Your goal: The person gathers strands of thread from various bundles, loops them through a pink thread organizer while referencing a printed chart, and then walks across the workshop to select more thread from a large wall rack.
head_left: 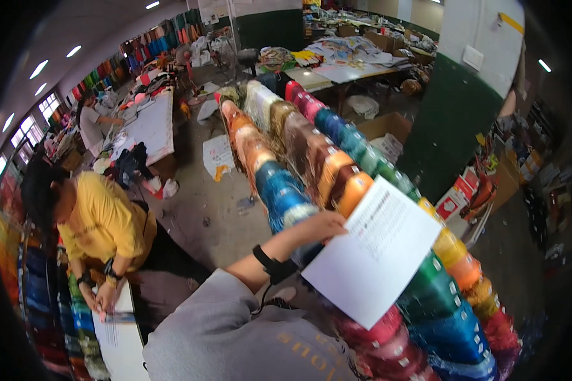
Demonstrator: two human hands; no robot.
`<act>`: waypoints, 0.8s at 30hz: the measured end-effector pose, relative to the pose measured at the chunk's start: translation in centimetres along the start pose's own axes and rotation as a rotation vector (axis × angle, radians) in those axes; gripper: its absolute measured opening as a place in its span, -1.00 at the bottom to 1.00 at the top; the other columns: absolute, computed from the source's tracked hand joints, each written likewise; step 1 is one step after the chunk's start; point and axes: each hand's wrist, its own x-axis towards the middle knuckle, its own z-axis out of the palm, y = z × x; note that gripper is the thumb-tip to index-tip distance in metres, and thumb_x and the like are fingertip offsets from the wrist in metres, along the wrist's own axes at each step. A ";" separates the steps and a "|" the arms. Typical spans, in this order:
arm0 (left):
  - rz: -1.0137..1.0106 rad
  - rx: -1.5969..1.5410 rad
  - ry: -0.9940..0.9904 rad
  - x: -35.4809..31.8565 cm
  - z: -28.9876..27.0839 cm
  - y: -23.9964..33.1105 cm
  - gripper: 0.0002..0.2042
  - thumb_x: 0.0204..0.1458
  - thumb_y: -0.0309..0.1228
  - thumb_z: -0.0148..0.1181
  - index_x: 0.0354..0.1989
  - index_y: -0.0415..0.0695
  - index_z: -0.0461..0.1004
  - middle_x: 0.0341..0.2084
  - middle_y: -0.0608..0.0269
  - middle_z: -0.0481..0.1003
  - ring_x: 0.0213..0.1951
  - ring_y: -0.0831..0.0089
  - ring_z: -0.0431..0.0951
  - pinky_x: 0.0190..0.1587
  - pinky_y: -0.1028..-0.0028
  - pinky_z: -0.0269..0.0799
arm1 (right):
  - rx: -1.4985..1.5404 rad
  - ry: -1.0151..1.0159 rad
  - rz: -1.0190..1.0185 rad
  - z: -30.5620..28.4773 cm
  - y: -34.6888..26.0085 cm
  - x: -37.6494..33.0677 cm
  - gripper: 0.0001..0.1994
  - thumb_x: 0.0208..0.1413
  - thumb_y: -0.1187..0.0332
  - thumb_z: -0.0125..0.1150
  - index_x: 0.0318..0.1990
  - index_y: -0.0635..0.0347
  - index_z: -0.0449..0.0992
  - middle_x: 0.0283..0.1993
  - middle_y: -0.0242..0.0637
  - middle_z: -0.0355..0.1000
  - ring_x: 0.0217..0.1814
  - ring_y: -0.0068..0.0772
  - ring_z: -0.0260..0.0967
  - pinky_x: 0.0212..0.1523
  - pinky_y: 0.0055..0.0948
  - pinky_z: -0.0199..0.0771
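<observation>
My left hand [325,227] reaches in from the lower left, in a grey sleeve [203,305] with a black band [268,261] on the wrist. Its fingers are closed on the left edge of a white sheet of paper [372,254] with rows of small print, which tilts in front of me. Behind and under the paper run long rows of hanging thread skeins, among them orange [353,193], blue [276,187] and dark green [429,282] ones with small white tags. The sheet hides part of these skeins. My right hand is not visible.
At left, a person in a yellow shirt [111,216] bends over a white board [117,336] beside more skeins. Another person [90,124] stands at a long table [149,130] farther back. A green-and-white pillar [457,114] and a cardboard box [384,130] stand right of the rows.
</observation>
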 end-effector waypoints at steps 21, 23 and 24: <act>0.137 0.528 0.926 10.0 -40.5 -2.8 -0.79 0.10 -0.24 -0.01 -0.23 -0.03 0.50 -0.38 0.05 0.55 -0.29 0.10 0.55 -0.22 0.21 0.44 | -1.809 0.888 -0.009 5.0 13.7 6.2 -0.68 0.16 0.24 0.07 -0.12 0.38 0.43 -0.09 0.13 0.34 -0.07 0.08 0.27 0.00 -0.01 0.25; 0.108 0.606 1.111 11.6 -47.9 -4.5 -0.81 0.07 -0.26 0.01 -0.26 0.01 0.53 -0.31 0.02 0.53 -0.20 0.04 0.52 -0.16 0.18 0.40 | -1.755 0.867 -0.021 5.3 13.6 6.5 -0.71 0.15 0.30 0.10 -0.12 0.39 0.42 -0.09 0.11 0.34 -0.06 0.07 0.26 0.00 -0.04 0.25; 0.061 0.590 1.167 12.6 -49.7 -4.6 -0.80 0.04 -0.27 0.03 -0.23 0.01 0.54 -0.29 0.02 0.53 -0.18 0.03 0.51 -0.13 0.18 0.40 | -1.724 0.918 -0.013 5.3 13.8 6.4 -0.72 0.16 0.29 0.10 -0.13 0.39 0.43 -0.10 0.09 0.34 -0.05 0.06 0.25 0.00 -0.06 0.25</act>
